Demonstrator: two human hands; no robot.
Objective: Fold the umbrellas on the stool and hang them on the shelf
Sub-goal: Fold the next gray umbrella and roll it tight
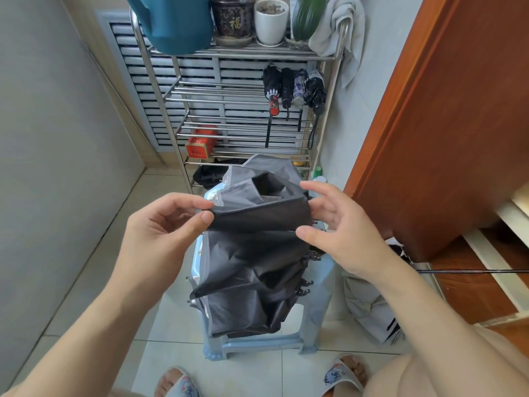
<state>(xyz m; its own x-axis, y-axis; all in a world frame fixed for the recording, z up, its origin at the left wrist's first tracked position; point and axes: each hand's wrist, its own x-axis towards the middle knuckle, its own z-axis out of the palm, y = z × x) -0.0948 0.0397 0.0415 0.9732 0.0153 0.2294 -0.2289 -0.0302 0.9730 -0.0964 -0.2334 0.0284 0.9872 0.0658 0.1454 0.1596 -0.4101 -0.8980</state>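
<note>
A collapsed grey-and-black umbrella (252,262) hangs loose over the pale blue plastic stool (315,316). My left hand (160,224) pinches the left corner of a canopy fold between thumb and forefinger. My right hand (337,227) holds the fold's right end, fingers behind the cloth and thumb in front. The fold is stretched between the two hands above the stool. Several folded umbrellas (294,87) hang by their straps at the right end of the steel shelf (177,90).
Flower pots, a teal watering can (174,24) and a grey towel (337,27) sit on the shelf top; a red tin (200,144) lies lower down. Another umbrella (369,308) lies on the floor right of the stool, beside a wooden door (446,110). My slippered feet are at the bottom.
</note>
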